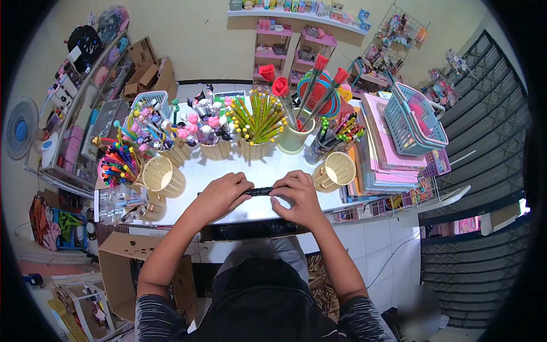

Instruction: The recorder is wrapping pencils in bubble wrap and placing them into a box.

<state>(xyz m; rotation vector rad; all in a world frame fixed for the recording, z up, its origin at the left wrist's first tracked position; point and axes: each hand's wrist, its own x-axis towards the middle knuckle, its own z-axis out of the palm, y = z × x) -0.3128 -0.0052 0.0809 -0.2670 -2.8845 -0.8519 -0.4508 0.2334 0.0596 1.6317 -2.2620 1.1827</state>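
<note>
A narrow black strip [260, 191] with a glossy, crinkled surface spans the gap between my hands, just above the white tabletop [205, 171]. My left hand [226, 193] grips its left end, knuckles up. At the other end, the fingers of my right hand [298, 196] hold it, with the thumb lower and apart. My fingers hide both ends, so what exactly the strip is cannot be told. Close to my right hand stands an empty cream woven-pattern plastic cup [334, 171]. A similar cup [164, 176] stands to the left of my left hand.
Behind my hands stand cups of novelty pens [213, 128], yellow-green pencils [256, 124] and a pail of artificial roses [295, 137]. Stacked paper goods [384, 141] and a blue basket [412, 124] occupy the right. A cardboard box [124, 273] sits below the left edge.
</note>
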